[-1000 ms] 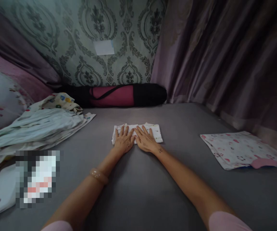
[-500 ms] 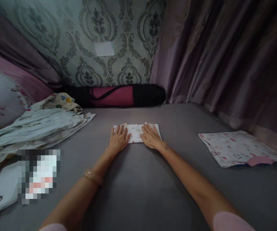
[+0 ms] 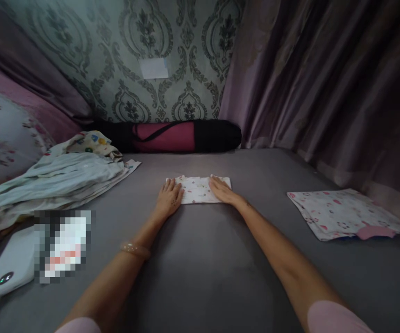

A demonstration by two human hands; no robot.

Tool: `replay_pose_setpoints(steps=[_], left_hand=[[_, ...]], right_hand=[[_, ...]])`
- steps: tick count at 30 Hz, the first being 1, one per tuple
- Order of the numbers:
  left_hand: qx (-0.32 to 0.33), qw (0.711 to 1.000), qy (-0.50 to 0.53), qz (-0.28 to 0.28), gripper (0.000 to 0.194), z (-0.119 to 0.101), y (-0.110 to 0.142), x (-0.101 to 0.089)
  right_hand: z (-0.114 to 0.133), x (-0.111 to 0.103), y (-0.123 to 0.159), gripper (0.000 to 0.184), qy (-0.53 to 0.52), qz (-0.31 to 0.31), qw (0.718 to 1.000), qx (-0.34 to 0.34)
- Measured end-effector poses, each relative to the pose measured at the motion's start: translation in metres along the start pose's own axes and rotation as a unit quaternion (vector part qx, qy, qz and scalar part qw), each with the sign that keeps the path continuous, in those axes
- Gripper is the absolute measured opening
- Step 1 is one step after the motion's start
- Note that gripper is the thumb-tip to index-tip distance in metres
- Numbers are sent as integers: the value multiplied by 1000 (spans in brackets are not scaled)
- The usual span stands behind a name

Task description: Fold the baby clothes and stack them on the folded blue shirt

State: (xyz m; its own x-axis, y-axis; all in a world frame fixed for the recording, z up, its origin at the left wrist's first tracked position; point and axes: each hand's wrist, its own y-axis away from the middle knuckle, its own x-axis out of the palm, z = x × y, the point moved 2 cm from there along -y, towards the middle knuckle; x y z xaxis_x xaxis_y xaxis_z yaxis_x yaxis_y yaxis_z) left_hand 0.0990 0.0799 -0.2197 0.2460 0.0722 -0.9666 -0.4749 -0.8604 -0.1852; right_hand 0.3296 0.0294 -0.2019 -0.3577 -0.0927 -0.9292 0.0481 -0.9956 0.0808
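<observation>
Head view: left hand and right hand lie apart, unclenched, on opposite ends of the folded cloth; even, light pressure should flatten it best.

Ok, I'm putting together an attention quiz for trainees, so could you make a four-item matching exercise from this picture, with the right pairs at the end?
Column one
1. Small folded cloth
2. Folded cloth with a pink patch
3. Long bag
4. Bracelet

Column two
A. Around the left forearm
B. Black at both ends, pinkish red in the middle
C. Left hand at one end, right hand at the other
D. On the right, near the purple curtain

Pairs: 1-C, 2-D, 3-B, 4-A
</observation>
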Motion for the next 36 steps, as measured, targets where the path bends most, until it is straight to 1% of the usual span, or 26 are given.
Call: replay_pose_setpoints(steps=[2,3,4,6,9,11,14,17,18,20,22,25,28,30,33,36], left_hand=[[-7,1000,-7,-10,51,1,6,-2],[-18,1000,-6,-9,53,2,9,-2],[-31,999,-2,-4,53,4,11,-2],[-53,999,8,9,54,7,13,0],[-56,998,16,17,55,10,14,2],[-59,998,20,16,56,11,14,3],[-57,998,29,13,55,10,14,1],[-50,998,41,2,55,10,16,0],[-51,998,46,-4,55,11,16,0],[-57,996,61,-19,54,12,16,2],[-60,995,72,-37,52,15,16,4],[-59,994,76,-58,50,18,15,7],[-58,993,76,-66,47,20,14,8],[-58,992,81,-72,46,21,14,8],[-57,991,92,-81,45,21,14,8],[-55,989,106,-85,44,22,14,8]], right_hand=[[-6,-3,1,66,31,-55,998,6],[-9,-2,2,67,50,-75,996,8],[-11,1,3,67,65,-82,994,10],[-16,9,5,68,79,-74,994,19],[-20,17,5,68,85,-67,994,25],[-21,18,4,68,86,-61,994,25],[-22,13,2,68,87,-44,995,26],[-15,4,-1,67,91,-11,995,47],[-10,1,-2,66,93,-10,994,53],[4,-1,-5,65,93,-35,994,41],[18,2,-7,64,84,-62,995,7],[31,16,-8,64,71,-60,995,-20],[30,27,-8,63,73,-53,996,-15],[28,29,-9,63,74,-45,996,-13],[26,25,-12,63,74,-30,997,-11],[30,15,-16,63,73,3,997,4]])
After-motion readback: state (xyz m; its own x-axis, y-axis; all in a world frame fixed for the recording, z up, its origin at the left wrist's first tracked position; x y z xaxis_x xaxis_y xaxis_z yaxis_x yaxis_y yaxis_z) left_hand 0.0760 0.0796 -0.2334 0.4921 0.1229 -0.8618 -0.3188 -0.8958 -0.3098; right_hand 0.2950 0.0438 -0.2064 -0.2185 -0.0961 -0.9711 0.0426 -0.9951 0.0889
